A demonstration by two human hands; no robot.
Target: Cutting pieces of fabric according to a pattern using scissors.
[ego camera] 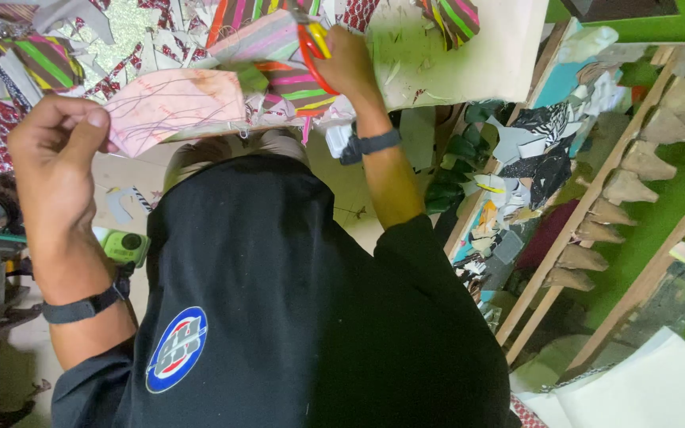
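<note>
Even, soft indoor light; mild motion blur, saturated colours, dim shadowed lower-left corner.

The left hand [57, 150] pinches the edge of a pale pink, shield-shaped piece of printed fabric [174, 107], while the right hand [350, 63] grips red-handled scissors [311, 47] just beside that piece, over striped pink, green and black cloth scraps [279, 55]. Each wrist bears a dark band, and a black shirt with a round blue, white and red badge [177, 349] fills the view below the pink fabric. Well to the right of the pink fabric, a wooden rack [596, 190] holds a row of tan shoe lasts [628, 186].
</note>
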